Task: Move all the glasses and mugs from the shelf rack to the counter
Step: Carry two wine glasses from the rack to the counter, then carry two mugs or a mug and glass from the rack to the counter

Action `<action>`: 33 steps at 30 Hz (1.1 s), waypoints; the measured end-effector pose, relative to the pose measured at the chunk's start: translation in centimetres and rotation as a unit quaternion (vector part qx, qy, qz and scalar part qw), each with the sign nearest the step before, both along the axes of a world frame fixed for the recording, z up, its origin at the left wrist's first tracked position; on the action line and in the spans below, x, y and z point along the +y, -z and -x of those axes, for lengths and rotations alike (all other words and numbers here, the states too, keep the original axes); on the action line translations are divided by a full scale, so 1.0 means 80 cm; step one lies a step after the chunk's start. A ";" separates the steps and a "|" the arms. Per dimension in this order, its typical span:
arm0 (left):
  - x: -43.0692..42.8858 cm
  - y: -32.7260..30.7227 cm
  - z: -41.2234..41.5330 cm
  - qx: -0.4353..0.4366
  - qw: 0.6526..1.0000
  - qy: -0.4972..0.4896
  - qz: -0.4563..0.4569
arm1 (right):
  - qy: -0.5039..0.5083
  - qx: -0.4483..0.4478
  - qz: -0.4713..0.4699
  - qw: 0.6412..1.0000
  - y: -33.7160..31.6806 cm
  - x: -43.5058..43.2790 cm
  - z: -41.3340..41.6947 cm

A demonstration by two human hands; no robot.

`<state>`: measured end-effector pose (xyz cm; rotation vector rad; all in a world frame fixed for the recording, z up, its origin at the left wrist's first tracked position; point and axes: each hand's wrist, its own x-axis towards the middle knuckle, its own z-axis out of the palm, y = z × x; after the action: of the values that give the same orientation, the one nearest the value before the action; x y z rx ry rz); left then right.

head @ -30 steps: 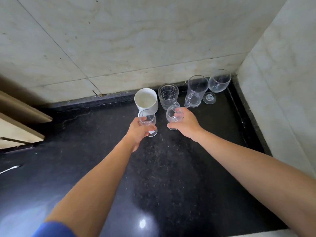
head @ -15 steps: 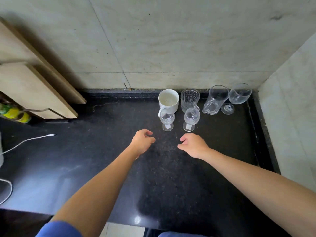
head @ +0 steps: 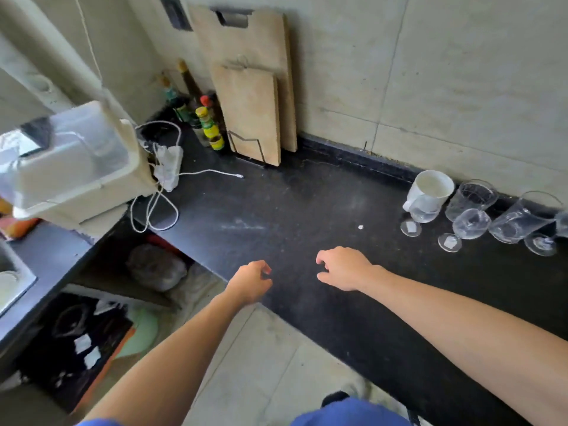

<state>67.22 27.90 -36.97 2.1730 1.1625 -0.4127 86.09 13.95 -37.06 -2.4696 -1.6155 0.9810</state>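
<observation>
At the far right of the black counter (head: 276,216) stand a white mug (head: 431,187), a cut-glass tumbler (head: 470,196), a clear glass mug (head: 519,222) and, at the frame edge, a large wine glass (head: 550,238). In front of them stand two small stemmed glasses (head: 422,213) (head: 467,226). My left hand (head: 250,281) hovers at the counter's front edge, fingers loosely curled, holding nothing. My right hand (head: 342,269) hovers over the counter, fingers apart and empty, well left of the glasses. No shelf rack shows.
Two wooden cutting boards (head: 252,112) lean on the back wall beside several sauce bottles (head: 209,124). A white cable (head: 196,173) and power strip (head: 167,166) lie at left. A white plastic bin (head: 73,161) juts in at left. Bags sit under the counter.
Both hands let go of the two small stemmed glasses, which now stand on the counter, and pulled back empty. The view has swung left, away from the glasses.
</observation>
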 end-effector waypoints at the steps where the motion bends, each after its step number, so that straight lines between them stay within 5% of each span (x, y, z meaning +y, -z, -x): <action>1: 0.002 -0.006 0.026 -0.001 1.000 -0.002 -0.010 | -0.019 -0.004 0.000 1.000 -0.006 0.013 0.022; 15: 0.022 -0.082 0.556 -0.006 0.979 -0.187 -0.077 | -0.304 -0.054 -0.049 0.950 -0.075 0.169 0.495; 33: 0.002 -0.134 1.064 -0.014 0.826 -0.550 -0.124 | -0.657 -0.041 -0.173 0.733 -0.133 0.362 1.085</action>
<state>-17.93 28.08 -26.21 1.3072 2.2680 0.3009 -0.72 42.91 -26.40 -0.8299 -3.1710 0.3944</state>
